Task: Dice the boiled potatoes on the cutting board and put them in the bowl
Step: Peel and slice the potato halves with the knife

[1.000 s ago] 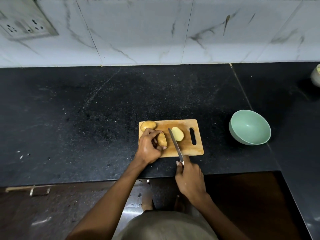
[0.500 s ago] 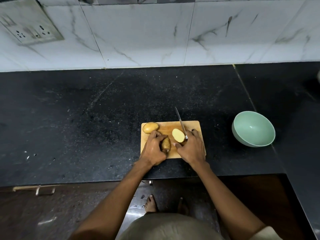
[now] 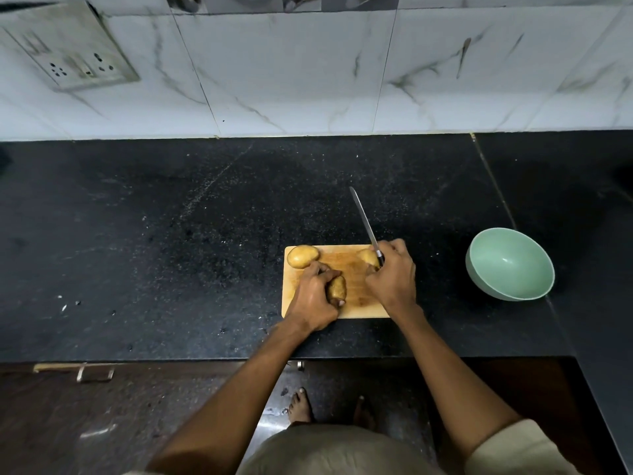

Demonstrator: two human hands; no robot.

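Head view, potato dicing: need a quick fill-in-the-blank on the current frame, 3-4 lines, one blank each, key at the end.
1. The right hand grips a ____ whose blade points away from the person.
2. The left hand holds a potato half on the wooden ____.
3. A whole potato lies at the board's far-____ corner.
4. The green bowl holds ____ so far.

Missing words: knife; cutting board; left; nothing

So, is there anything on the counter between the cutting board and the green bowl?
Nothing visible: only bare black counter lies between the cutting board and the green bowl, which looks empty.
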